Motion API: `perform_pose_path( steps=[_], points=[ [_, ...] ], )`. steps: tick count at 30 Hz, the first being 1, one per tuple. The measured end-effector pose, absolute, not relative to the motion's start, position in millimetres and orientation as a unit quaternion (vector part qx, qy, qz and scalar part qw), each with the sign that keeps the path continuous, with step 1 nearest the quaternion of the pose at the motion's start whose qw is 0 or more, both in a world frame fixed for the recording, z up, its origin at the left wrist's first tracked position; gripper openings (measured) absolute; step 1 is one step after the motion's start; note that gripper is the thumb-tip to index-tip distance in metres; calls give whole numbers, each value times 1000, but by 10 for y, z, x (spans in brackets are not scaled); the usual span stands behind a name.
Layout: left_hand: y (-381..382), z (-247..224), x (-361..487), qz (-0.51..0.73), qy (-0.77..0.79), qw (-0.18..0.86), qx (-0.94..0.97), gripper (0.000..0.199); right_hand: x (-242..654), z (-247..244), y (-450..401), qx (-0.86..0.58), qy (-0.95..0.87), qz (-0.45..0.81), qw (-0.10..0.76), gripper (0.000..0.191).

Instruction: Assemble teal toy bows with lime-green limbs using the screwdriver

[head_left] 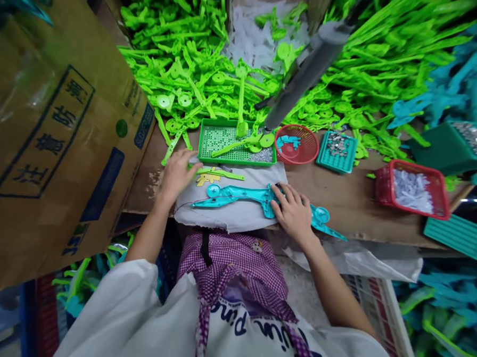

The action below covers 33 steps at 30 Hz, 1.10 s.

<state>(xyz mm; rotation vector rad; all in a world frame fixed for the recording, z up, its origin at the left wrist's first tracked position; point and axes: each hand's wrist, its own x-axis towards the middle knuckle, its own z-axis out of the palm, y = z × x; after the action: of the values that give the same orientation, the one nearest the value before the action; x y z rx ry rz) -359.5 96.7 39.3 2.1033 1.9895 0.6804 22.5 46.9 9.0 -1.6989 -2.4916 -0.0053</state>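
Note:
A long blue plastic part [239,194] lies across the white cloth [244,218] in front of me. My right hand [291,210] rests on its right section, fingers curled over it. My left hand [178,173] is at the cloth's upper left edge, with a small whitish piece [193,160] at its fingertips. Just right of that hand lies a thin green strip [232,174]. Behind the cloth stands a green perforated tray [216,139] with green parts and small metal pieces.
Heaps of green parts [201,79] cover the back. A large cardboard box [60,129] stands left, and a grey pole [305,76] slants over the table. Rightward are a red round basket [311,145], a teal tray [353,154] and a red basket [439,192].

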Motion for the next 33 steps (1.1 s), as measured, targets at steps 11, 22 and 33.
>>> perform_pose_path(
  steps=[11, 22, 33],
  points=[
    [1483, 714, -2630, 153, 609, 53, 776, 31, -155, 651, 361, -425, -866, 57, 256, 35],
    [1424, 459, -3203, 164, 530, -60, 830, 29, -135, 464, 60, -439, -821, 172, 321, 26],
    [981, 377, -3523, 261, 571, -15, 779, 29, -415, 702, 405, -490, -762, 184, 382, 26]
  ],
)
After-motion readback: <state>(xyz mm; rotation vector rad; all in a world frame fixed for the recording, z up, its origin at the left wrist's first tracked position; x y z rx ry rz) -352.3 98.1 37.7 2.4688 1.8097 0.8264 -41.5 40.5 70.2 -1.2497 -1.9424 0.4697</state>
